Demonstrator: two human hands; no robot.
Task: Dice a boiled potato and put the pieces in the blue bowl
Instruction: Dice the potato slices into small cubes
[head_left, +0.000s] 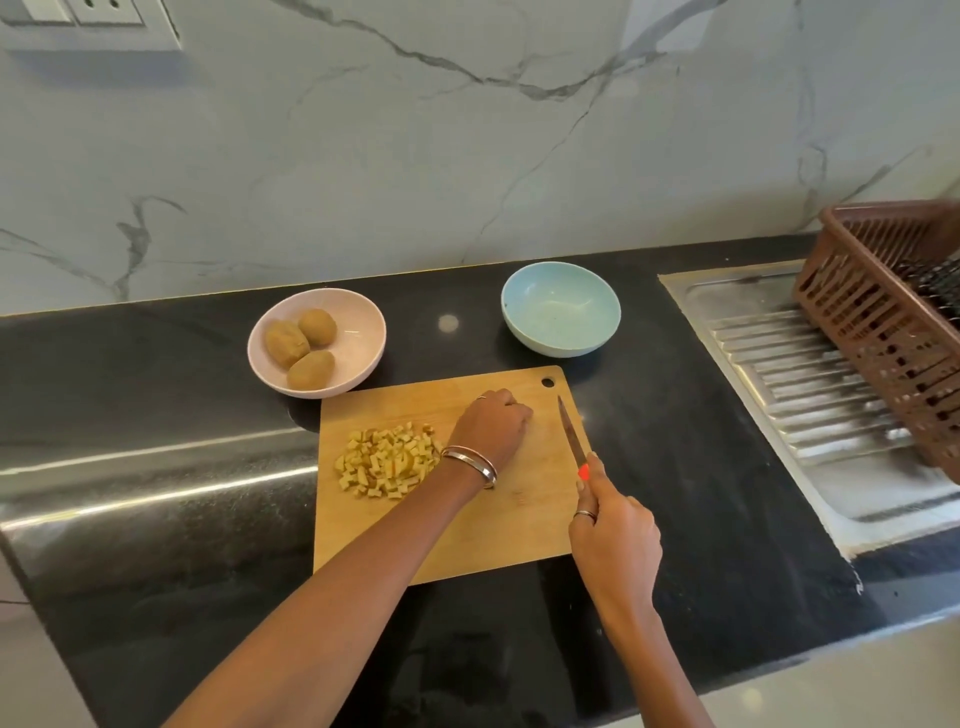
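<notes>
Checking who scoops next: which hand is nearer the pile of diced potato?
Left. The left hand rests on the cutting board just right of the diced potato, wrist touching it. The right hand grips the knife at the board's right edge.

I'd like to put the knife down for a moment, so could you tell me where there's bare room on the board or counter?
Bare board lies near its front edge, between the diced potato and the right hand. Bare counter runs between board and sink drainer. It is crowded behind, by the pink bowl and blue bowl.
</notes>
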